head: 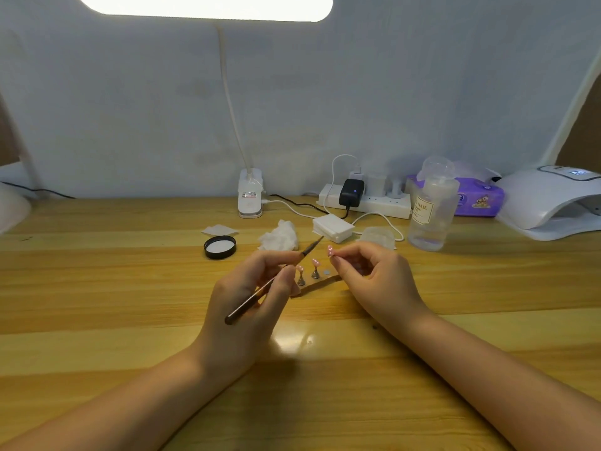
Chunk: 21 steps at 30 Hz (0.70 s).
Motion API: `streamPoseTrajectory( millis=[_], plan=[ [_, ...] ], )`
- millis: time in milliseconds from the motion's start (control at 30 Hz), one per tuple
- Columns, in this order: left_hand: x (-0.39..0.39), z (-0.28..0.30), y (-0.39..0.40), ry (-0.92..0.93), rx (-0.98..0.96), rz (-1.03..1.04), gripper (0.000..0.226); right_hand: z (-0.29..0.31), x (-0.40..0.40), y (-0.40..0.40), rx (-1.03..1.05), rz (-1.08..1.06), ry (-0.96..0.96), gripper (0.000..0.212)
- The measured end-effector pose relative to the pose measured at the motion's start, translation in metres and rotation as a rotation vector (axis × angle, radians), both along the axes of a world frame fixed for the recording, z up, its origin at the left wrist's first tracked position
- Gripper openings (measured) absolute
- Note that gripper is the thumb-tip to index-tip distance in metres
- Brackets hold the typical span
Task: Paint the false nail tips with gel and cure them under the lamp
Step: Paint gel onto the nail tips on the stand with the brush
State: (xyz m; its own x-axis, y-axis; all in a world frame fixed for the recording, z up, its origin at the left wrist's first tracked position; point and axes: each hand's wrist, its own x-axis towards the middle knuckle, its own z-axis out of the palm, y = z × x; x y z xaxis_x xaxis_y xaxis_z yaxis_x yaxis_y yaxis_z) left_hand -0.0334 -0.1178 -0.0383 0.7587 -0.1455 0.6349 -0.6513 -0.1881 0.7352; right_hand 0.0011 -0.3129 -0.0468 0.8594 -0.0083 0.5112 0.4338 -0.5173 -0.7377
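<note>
Both hands (247,288) pinching: brush (276,278), nail tip (330,251)

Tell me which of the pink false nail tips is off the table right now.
The pink tip pinched in the right hand; the other two sit on small metal stands on the wooden table.

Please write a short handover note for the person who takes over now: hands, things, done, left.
Left hand holds the brush in its grip.
Right hand pinches one pink nail tip, lifted off its stand.
Two more tips sit on stands on the table, between the hands.
Curing lamp stands far right, nothing visible inside.
Done: tips look pink already.
Left: further painting if needed, then curing.
</note>
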Motion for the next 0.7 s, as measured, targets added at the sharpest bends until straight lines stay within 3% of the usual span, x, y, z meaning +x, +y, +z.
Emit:
streamPoseTrajectory(
  millis=[100, 267, 700],
  plan=[
    [-0.0001, 0.0001, 0.0002, 0.002, -0.005, -0.055, 0.021, 0.0006, -0.0005, 0.0006, -0.003, 0.006, 0.001, 0.012],
    [0.0035, 0.0, 0.0031, -0.06, 0.168, -0.026, 0.027, 0.0012, -0.001, 0.0008, -0.006, 0.007, -0.005, 0.011],
    [0.0017, -0.0008, 0.003, -0.015, 0.123, -0.053, 0.021, -0.0006, 0.0006, 0.0003, -0.02, -0.005, 0.007, 0.011]
  ],
)
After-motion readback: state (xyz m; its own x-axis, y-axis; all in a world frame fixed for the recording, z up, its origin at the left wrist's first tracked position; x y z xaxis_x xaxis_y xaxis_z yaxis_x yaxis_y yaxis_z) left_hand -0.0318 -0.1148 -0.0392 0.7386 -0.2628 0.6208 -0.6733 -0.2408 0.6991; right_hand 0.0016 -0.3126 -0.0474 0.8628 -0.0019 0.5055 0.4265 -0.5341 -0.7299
